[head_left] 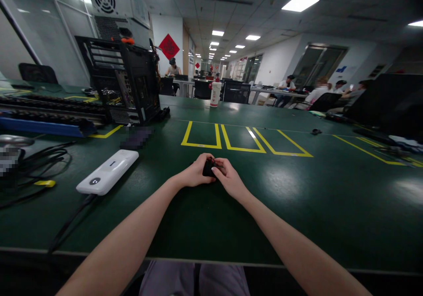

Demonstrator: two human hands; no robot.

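A small black object (208,168) is held between my two hands, just above or on the green tabletop (205,216); its kind is too small and dark to make out. My left hand (197,171) curls around its left side, thumb below and fingers over the top. From the right, my right hand (228,175) meets it, with the thumb pressed on its face and the fingers bent behind. Part of the object is hidden by my fingers. Beyond the hands, yellow tape outlines (201,145) mark the table.
Left of my arms lies a white power bank (108,172) with a black cable, near more tangled cables (39,166). An open computer case (132,82) with power supplies (115,5) on top stands behind. A white bottle (215,94) stands at the far edge. Several people sit in the background.
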